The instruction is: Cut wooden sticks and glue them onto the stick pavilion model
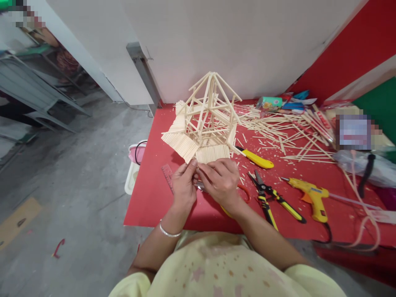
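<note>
A small house-like model [211, 88] built of thin wooden sticks stands on the red tabletop, with an open frame and a pointed top. Flat stick panels fan out around its base, including a left panel [181, 144] and a front panel [213, 153]. My left hand [184, 183] is closed in a pinch at the near corner between these panels. Right beside it, my right hand [221, 177] has its fingers pressed together just below the front panel. Whatever is between the fingertips is too small to make out. Scissors with an orange handle [246, 193] lie partly hidden under my right hand.
Right of the model lie a yellow utility knife [258, 159], black-and-yellow shears [262, 189] and a corded yellow glue gun [312, 194]. Loose sticks [278, 128] pile up behind them. A clear ruler [167, 175] lies left. A wall rises behind the red table [148, 185].
</note>
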{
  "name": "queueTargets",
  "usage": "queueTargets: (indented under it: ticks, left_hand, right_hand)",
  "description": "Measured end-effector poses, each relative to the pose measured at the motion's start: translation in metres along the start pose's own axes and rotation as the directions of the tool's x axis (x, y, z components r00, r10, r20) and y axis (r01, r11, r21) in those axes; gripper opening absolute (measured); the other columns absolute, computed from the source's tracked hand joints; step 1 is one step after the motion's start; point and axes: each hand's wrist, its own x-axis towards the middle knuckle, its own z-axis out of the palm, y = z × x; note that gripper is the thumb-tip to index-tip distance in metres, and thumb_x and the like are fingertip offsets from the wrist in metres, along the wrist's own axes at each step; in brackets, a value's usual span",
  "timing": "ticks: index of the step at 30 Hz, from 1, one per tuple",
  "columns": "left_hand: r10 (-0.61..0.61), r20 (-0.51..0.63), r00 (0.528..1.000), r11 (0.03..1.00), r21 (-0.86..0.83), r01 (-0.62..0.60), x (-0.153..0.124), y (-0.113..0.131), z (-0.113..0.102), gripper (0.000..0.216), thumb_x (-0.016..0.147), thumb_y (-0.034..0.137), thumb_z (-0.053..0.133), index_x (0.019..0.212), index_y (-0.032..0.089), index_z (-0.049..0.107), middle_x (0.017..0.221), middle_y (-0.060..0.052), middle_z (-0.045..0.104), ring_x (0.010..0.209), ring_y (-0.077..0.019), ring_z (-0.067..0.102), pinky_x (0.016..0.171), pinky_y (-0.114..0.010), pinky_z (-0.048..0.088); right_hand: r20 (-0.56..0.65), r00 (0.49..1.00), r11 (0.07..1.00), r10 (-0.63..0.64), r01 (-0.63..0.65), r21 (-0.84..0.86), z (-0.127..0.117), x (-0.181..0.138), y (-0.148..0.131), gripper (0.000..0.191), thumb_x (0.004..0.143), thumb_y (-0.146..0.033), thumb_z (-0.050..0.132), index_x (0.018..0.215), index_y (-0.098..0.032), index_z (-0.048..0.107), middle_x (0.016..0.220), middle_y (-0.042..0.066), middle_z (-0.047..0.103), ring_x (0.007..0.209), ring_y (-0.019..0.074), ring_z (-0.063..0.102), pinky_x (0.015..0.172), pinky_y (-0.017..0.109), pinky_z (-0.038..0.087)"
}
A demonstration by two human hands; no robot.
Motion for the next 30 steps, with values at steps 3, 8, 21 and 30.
queueTargets:
  ticks: [3, 8, 21, 30]
  left_hand:
    - [0.005, -0.001, 1.0, 1.0, 0.004, -0.005, 0.0001, 0.0001, 0.0001, 0.025, 0.065, 0.03, 0.09, 0.076, 0.014, 0.073, 0.057, 0.004, 0.062, 0.045, -0.0034, 0.051, 0.042, -0.013, 0.038]
    - [0.012, -0.01, 1.0, 1.0, 0.006, -0.012, -0.0002, 0.0011, 0.0011, 0.026, 0.064, 0.029, 0.09, 0.077, 0.014, 0.074, 0.058, 0.004, 0.062, 0.046, -0.0027, 0.05, 0.043, -0.013, 0.038]
    - [0.012, -0.005, 1.0, 1.0, 0.017, -0.011, 0.001, 0.0, -0.0006, 0.025, 0.065, 0.029, 0.089, 0.078, 0.014, 0.074, 0.059, 0.004, 0.062, 0.046, -0.0026, 0.049, 0.044, -0.013, 0.037]
    - [0.014, -0.026, 1.0, 0.998, 0.054, -0.013, -0.0012, 0.0025, 0.004, 0.029, 0.064, 0.033, 0.089, 0.075, 0.014, 0.071, 0.056, 0.004, 0.059, 0.046, -0.004, 0.048, 0.043, -0.015, 0.035]
  right_hand:
    - [0.005, 1.0, 1.0, 0.006, -0.006, 0.004, -0.0004, 0.0005, 0.0001, 0.022, 0.089, -0.025, 0.071, 0.111, -0.027, 0.073, 0.089, 0.0, 0.073, 0.089, 0.0183, 0.056, 0.085, 0.037, 0.04]
    - [0.013, 1.0, 1.0, 0.013, -0.014, 0.013, -0.0012, 0.0007, 0.0006, 0.02, 0.09, -0.026, 0.071, 0.11, -0.027, 0.073, 0.089, 0.0, 0.073, 0.089, 0.018, 0.056, 0.085, 0.037, 0.04]
    - [0.013, 1.0, 1.0, 0.026, -0.027, 0.009, -0.0014, 0.0021, -0.0001, 0.018, 0.091, -0.026, 0.069, 0.108, -0.026, 0.073, 0.088, 0.001, 0.073, 0.089, 0.0183, 0.056, 0.087, 0.037, 0.039]
    - [0.014, 1.0, 1.0, 0.004, -0.004, -0.011, -0.0023, 0.0022, -0.0003, 0.019, 0.091, -0.027, 0.068, 0.109, -0.026, 0.074, 0.089, 0.002, 0.073, 0.091, 0.019, 0.057, 0.086, 0.038, 0.04]
